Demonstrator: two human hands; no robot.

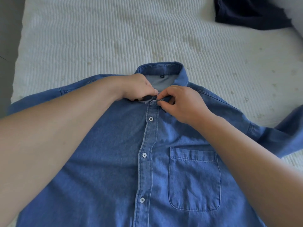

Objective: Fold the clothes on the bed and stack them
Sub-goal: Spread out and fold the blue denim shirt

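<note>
Spread face up across the bed's (pixel 98 38) near edge, a blue denim shirt (pixel 114 161) shows 3 fastened buttons and 1 chest pocket (pixel 194 179). At its collar (pixel 164 68), the left hand (pixel 139 87) grips the neckline and the right hand (pixel 182 104) pinches the placket top. Dark navy clothing (pixel 246 12) lies at the far right corner.

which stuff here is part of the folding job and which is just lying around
In the job: denim shirt, left hand and right hand pinching its collar; dark garment waiting at the bed's far corner.
Lying about: white bedspread.
</note>
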